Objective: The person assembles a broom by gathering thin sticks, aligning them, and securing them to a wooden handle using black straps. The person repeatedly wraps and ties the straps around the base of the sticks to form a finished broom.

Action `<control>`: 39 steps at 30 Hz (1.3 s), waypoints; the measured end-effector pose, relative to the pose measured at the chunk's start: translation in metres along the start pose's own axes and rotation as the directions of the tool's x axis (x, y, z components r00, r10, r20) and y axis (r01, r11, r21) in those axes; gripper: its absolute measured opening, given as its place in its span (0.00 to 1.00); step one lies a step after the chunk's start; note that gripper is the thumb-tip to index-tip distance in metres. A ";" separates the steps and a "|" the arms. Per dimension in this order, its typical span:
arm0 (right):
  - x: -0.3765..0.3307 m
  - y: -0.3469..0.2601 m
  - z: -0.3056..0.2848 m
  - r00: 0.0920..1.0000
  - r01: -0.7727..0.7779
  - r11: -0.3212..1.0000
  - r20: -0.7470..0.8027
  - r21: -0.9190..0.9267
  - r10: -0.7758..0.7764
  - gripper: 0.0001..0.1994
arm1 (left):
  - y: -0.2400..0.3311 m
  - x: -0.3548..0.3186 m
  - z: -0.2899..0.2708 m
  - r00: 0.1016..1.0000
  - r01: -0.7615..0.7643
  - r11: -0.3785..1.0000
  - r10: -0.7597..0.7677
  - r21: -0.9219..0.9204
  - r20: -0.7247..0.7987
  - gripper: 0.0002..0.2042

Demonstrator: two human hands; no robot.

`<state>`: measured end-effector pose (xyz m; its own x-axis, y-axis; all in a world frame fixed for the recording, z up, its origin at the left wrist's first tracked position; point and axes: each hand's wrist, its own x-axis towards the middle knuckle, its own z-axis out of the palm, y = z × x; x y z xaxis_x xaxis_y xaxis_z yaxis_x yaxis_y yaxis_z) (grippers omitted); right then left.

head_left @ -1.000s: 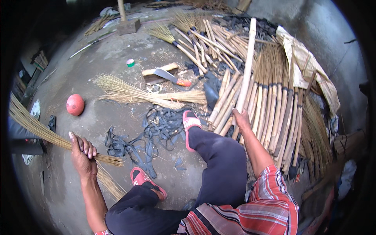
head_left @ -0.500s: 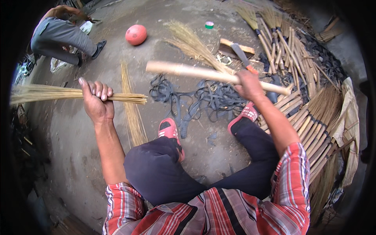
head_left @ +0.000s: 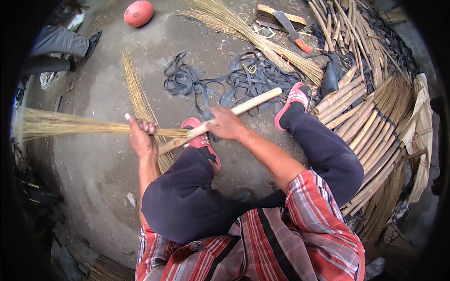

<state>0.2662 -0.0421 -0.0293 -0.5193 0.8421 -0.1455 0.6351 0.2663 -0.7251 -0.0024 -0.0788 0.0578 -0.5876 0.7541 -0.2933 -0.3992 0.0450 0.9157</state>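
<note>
A bundle of thin broom bristles (head_left: 77, 122) lies level in my left hand (head_left: 144, 139), whose fingers are wrapped round it near its cut end. My right hand (head_left: 225, 122) grips a pale wooden stick (head_left: 258, 101) about its middle. The stick slants from the upper right down to the lower left, and its lower end crosses the cut ends of the bristles close to my left hand. I cannot tell whether the two touch. Below my hands, a second bristle bundle (head_left: 133, 86) lies on the floor beside my pink sandal (head_left: 200, 140).
Black rubber strips (head_left: 253, 77) lie tangled ahead of my feet. Beyond them are a large bristle bundle (head_left: 234, 28), a knife (head_left: 287, 25) with an orange handle and a red ball (head_left: 138, 13). Finished brooms (head_left: 375, 136) and handles (head_left: 342, 96) are piled right. Another person's leg (head_left: 61, 42) shows far left.
My right hand has brought the stick left and nearer, tilting it across the bristle ends. My left hand has shifted right and a little nearer with its bundle. The view has tipped downward.
</note>
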 end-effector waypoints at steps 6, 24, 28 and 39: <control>0.014 -0.070 0.029 0.998 0.054 0.978 0.011 0.201 -0.058 0.20 | -0.041 -0.012 0.038 0.965 0.166 0.985 -0.155 -0.036 0.212 0.28; 0.016 -0.024 -0.002 0.940 -0.232 0.927 -0.177 0.294 0.291 0.13 | -0.106 -0.008 -0.134 0.835 0.444 0.893 -0.381 0.077 -0.397 0.34; 0.011 -0.026 -0.006 0.955 -0.166 0.939 -0.188 0.300 0.229 0.12 | -0.123 -0.004 -0.104 0.857 0.375 0.891 -0.438 -0.254 -0.271 0.28; 0.049 -0.032 -0.044 0.938 -0.106 0.972 -0.303 0.211 0.168 0.12 | -0.086 0.053 -0.030 0.993 0.064 0.747 -0.116 -0.662 -0.035 0.18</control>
<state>0.2460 0.0112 0.0161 -0.2074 0.9767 -0.0545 0.5514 0.0707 -0.8312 -0.0200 -0.0627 -0.0450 -0.5617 0.7203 -0.4071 -0.8016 -0.3520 0.4832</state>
